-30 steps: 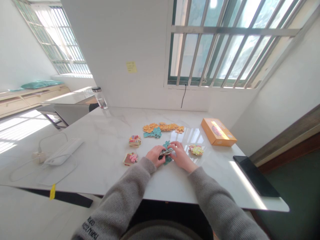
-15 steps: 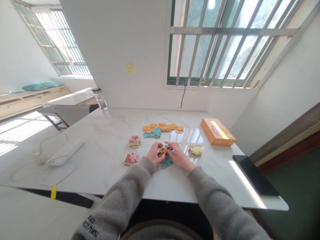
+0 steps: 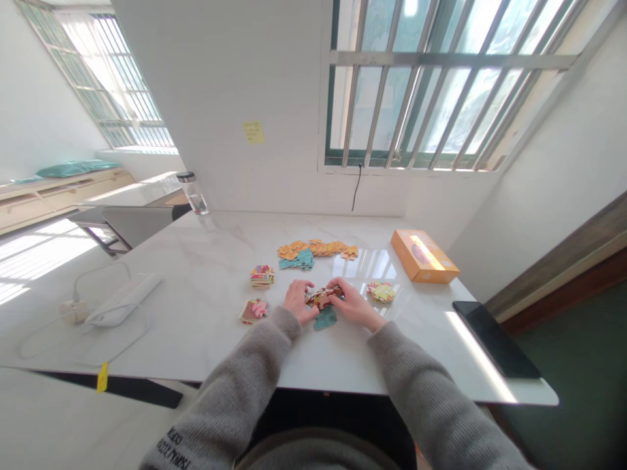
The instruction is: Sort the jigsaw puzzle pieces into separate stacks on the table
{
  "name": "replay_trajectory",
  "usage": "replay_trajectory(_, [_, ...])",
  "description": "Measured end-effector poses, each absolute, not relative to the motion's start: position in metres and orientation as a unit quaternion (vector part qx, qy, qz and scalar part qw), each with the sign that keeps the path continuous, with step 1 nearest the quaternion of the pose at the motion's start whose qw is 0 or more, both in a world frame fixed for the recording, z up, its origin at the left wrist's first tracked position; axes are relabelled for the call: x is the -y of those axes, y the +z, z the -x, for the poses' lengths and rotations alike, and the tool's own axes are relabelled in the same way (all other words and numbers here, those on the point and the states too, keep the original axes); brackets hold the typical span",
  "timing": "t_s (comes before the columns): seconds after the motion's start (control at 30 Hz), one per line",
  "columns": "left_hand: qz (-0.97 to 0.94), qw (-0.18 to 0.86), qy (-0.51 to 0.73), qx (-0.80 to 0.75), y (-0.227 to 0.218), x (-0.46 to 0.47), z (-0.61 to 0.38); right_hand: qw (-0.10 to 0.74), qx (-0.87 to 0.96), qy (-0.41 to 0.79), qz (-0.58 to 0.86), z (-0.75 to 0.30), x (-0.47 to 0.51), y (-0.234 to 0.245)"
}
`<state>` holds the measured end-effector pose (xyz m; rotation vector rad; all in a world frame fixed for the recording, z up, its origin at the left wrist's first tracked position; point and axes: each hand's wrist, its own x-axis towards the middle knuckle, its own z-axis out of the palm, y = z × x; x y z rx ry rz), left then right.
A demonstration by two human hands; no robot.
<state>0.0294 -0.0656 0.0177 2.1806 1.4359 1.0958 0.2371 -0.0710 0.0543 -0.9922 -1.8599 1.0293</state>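
Hands on puzzle pieces.
Left hand (image 3: pixel 296 300) and right hand (image 3: pixel 353 303) pinch puzzle pieces (image 3: pixel 322 297) between closed fingertips above the table (image 3: pixel 206 287).

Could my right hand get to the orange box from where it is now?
Probably yes, once freed: the right hand holds puzzle pieces with the left hand, and only a small pile lies between it and the orange box.

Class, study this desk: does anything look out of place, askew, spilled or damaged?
Nothing looks spilled or damaged. The loose puzzle pieces lie in separate piles on the table; the left hand and right hand grip a colourful bunch. Only the black tablet stands out, lying right along the table's right edge.
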Motion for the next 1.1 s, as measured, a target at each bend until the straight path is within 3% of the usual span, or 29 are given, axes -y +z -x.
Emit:
replay_trajectory(0.27, [-0.723, 0.292, 0.399, -0.483, 0.024, 0.068, -0.023, 0.435, 0.657, 0.445, 0.425, -0.246, 0.075, 0.063])
replay_trajectory(0.37, [-0.712, 0.302, 0.405, -0.488, 0.025, 0.067, -0.024, 0.453, 0.631, 0.454, 0.436, -0.246, 0.076, 0.064])
replay_trajectory(0.93, [-0.755, 0.331, 0.409, -0.392, 0.002, 0.064, -0.035, 0.376, 0.726, 0.43, 0.382, -0.222, 0.087, 0.055])
replay_trajectory(1.1, [-0.725, 0.331, 0.443, -0.41, 0.013, 0.066, -0.035, 0.395, 0.757, 0.285, 0.435, -0.236, 0.074, 0.047])
